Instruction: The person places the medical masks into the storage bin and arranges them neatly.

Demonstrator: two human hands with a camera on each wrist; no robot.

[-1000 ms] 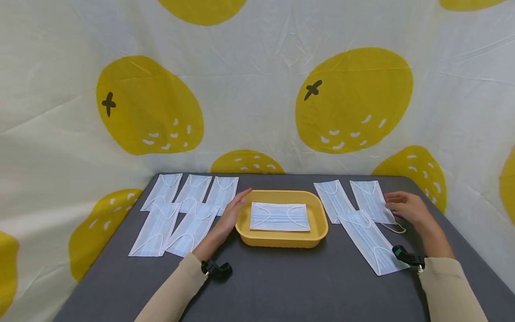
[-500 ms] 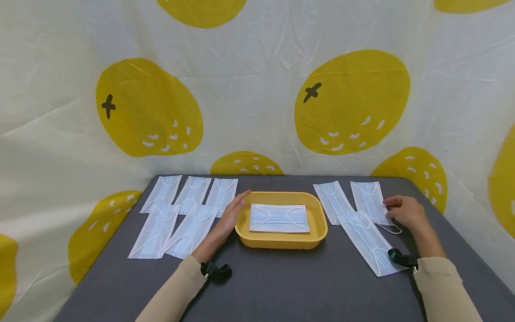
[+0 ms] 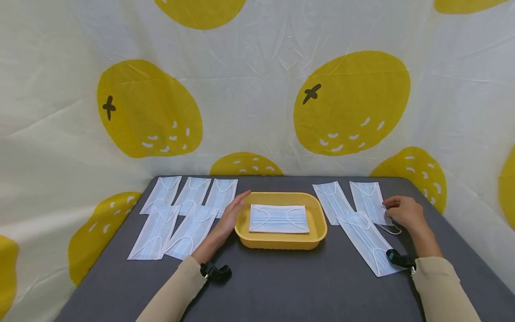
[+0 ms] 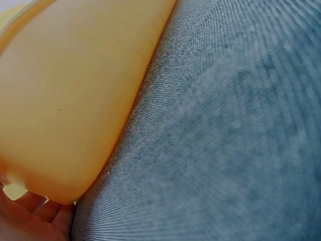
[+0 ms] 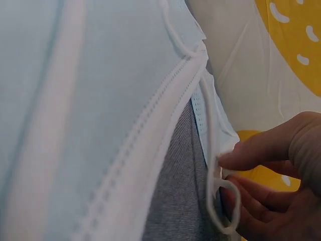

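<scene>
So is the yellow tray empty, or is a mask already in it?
Not empty: the yellow tray holds one face mask, lying flat and spread out on its floor. The left hand rests against the tray's left wall.

Dark grey table (image 3: pixel 281 286): five masks (image 3: pixel 181 214) left of frame, yellow tray (image 3: pixel 281 241) centre, three masks (image 3: pixel 354 214) right.

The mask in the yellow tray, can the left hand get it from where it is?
Probably yes. The left hand rests flat against the yellow tray, at its left side, and the mask lies uncovered inside. Only the low rim stands between them.
</scene>
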